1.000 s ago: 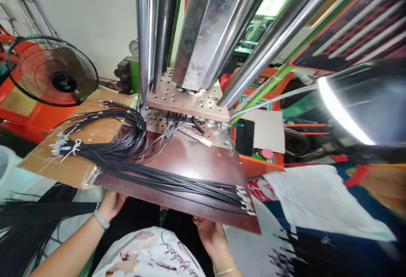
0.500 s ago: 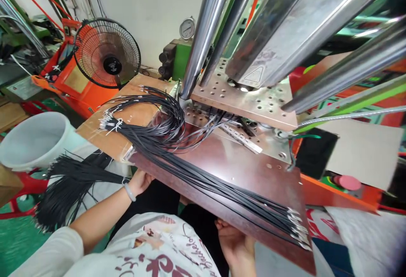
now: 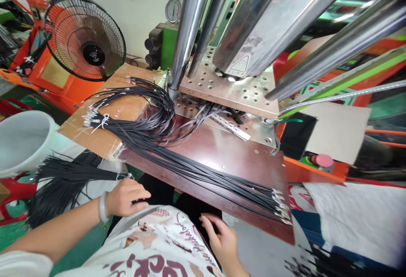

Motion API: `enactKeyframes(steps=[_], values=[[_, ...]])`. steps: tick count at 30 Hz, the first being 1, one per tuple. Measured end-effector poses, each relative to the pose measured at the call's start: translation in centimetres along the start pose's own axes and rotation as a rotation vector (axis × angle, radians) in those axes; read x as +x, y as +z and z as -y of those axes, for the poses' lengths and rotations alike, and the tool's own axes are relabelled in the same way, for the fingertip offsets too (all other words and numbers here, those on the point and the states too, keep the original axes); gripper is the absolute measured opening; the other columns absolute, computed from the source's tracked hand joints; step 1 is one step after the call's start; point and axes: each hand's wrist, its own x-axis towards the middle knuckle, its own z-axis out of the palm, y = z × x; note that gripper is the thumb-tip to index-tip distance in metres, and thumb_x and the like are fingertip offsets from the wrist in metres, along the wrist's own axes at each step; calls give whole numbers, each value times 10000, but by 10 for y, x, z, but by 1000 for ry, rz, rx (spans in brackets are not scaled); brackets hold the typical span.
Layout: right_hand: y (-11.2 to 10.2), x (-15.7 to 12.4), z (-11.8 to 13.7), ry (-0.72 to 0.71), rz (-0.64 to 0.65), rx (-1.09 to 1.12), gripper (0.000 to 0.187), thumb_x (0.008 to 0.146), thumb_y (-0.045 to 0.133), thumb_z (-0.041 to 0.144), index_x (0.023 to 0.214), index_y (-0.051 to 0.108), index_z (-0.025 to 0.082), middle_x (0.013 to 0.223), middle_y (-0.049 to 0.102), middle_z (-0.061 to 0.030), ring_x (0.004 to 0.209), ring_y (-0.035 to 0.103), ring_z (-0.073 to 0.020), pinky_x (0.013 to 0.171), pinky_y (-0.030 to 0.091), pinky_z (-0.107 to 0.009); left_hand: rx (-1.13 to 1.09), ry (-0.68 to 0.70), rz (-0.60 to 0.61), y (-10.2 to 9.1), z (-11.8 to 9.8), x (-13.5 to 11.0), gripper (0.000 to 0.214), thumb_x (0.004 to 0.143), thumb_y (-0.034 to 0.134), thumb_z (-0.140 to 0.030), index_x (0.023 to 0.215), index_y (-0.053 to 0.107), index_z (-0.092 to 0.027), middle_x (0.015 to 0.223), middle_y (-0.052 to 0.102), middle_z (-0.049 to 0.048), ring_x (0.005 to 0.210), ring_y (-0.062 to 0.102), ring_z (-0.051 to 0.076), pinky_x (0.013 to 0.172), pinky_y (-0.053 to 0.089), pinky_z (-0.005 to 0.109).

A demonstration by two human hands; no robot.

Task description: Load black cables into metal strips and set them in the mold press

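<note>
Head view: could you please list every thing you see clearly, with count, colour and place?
Worktop: one, reddish brown, centre
Cardboard: one piece, tan, at the worktop's left end
Long cables: many, black, across the worktop and cardboard
Other cables: many, black, lower left
Press: one, mostly silver, behind the worktop
Fan: one, black, upper left
Gauge: one, pale, upper middle
Bucket: one, whitish, far left
Button: one, pink, right of the worktop
Flat panel: one, black, above-left of the button
Cloth: one, white, lower right
Shirt: one, white with print, bottom centre
Left hand: one, bare, by the shirt
Right hand: one, bare, right of the shirt
</note>
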Motion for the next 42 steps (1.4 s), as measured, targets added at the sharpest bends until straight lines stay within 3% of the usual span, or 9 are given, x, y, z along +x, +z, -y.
enactKeyframes(steps=[4, 8, 10, 13, 17, 22, 30, 39, 42], values=[[-41, 55, 61, -619, 154, -273, 207, 870, 516, 159, 980, 669, 245, 749, 695, -49, 638, 633, -202, 585, 522, -345, 458, 459, 40, -35, -46, 39, 182, 849, 546, -155, 948, 693, -194, 738, 709, 55, 676, 651, 171, 729, 537, 293], [-76, 170, 76, -424, -84, -926, 241, 907, 474, 241, 1069, 629, 152, 1006, 657, -173, 927, 595, -300, 794, 488, -446, 481, 479, 343, -10, -57, 100, 390, 910, 438, -141, 1259, 606, -188, 1223, 665, 107, 1176, 594, 226, 1061, 426, 386], [-88, 217, 67, -271, -21, -1118, 289, 889, 502, 271, 1095, 615, 104, 1038, 625, -203, 981, 558, -337, 821, 459, -462, 472, 451, 450, 16, -53, 128, 471, 905, 526, -225, 1373, 514, -175, 1438, 497, 126, 1364, 425, 276, 1172, 269, 448], [-101, 251, 55, -271, 180, -1177, 273, 887, 505, 257, 1097, 599, 109, 1100, 596, -184, 1023, 523, -314, 853, 429, -418, 486, 427, 478, 47, -43, 162, 617, 841, 653, -318, 1402, 474, -133, 1504, 387, 183, 1410, 328, 360, 1186, 158, 525], [-124, 238, 55, -281, 235, -1173, 256, 902, 480, 243, 1097, 596, 123, 1084, 606, -165, 1030, 511, -300, 874, 407, -425, 653, 396, 382, 55, -41, 190, 533, 893, 585, -331, 1360, 492, -91, 1431, 461, 220, 1337, 409, 369, 1126, 260, 535], [-137, 173, 46, -206, -283, -670, 311, 894, 504, 259, 1173, 562, 136, 1068, 640, -133, 968, 589, -244, 862, 472, -404, 869, 287, 407, 41, -63, 197, 332, 887, 601, -325, 1151, 609, -125, 1114, 608, 143, 1036, 564, 288, 914, 463, 419], [-101, 99, 19, -289, -787, -227, 131, 858, 607, 243, 976, 647, 202, 887, 660, -42, 832, 622, -179, 796, 510, -362, 666, -158, 877, 25, -92, 246, 291, 837, 570, -440, 700, 591, -184, 660, 589, 7, 622, 540, 171, 584, 365, 260], [-104, 103, 26, -353, -773, -268, 136, 851, 606, 184, 981, 638, 208, 898, 662, -50, 851, 622, -191, 802, 517, -387, -18, -498, 1023, 41, -105, 277, 314, 694, 701, -432, 654, 554, -157, 626, 598, 13, 569, 531, 136, 571, 417, 247], [-103, 102, 25, -370, -785, -280, 138, 848, 608, 170, 978, 639, 205, 894, 664, -51, 846, 622, -191, 796, 517, -386, -51, -443, 987, 44, -101, 282, 288, 696, 719, -415, 689, 613, -148, 672, 613, 8, 608, 538, 127, 579, 415, 230]])
